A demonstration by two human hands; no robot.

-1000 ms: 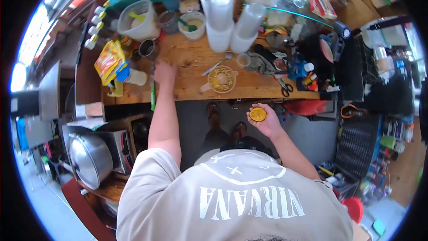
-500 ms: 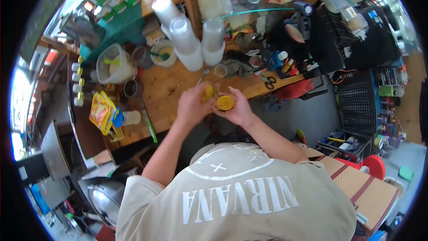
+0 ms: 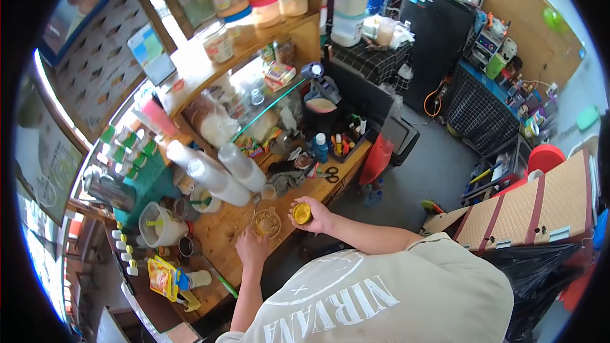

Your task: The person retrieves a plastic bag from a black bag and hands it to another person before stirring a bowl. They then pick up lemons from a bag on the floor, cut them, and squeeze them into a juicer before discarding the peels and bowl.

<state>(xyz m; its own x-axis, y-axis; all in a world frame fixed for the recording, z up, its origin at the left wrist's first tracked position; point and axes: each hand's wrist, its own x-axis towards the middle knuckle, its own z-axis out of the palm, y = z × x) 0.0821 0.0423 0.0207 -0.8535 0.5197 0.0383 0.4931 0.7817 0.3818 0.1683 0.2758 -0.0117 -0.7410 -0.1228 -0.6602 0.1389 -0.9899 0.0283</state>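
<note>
My right hand (image 3: 316,218) is closed around a small round yellow container (image 3: 302,213), its open face turned up and a darker yellow inside showing. On the wooden table lies a shallow round sieve-like dish (image 3: 266,221) with pale brown bits in it. My left hand (image 3: 253,249) is at the near edge of this dish, fingers bent downward and drawn together; what they hold is hidden. A small clear cup (image 3: 269,192) stands just beyond the dish.
Stacks of plastic cups (image 3: 219,181) stand behind the dish. Scissors (image 3: 332,174) and a grey cloth (image 3: 289,179) lie toward the table's right edge. To the left are a white tub (image 3: 159,225), a yellow packet (image 3: 162,277) and a green-handled knife (image 3: 227,286).
My left hand has parted from the right and gone down to the dish on the table. My right hand keeps the yellow container. The camera view has swung to the right and upward.
</note>
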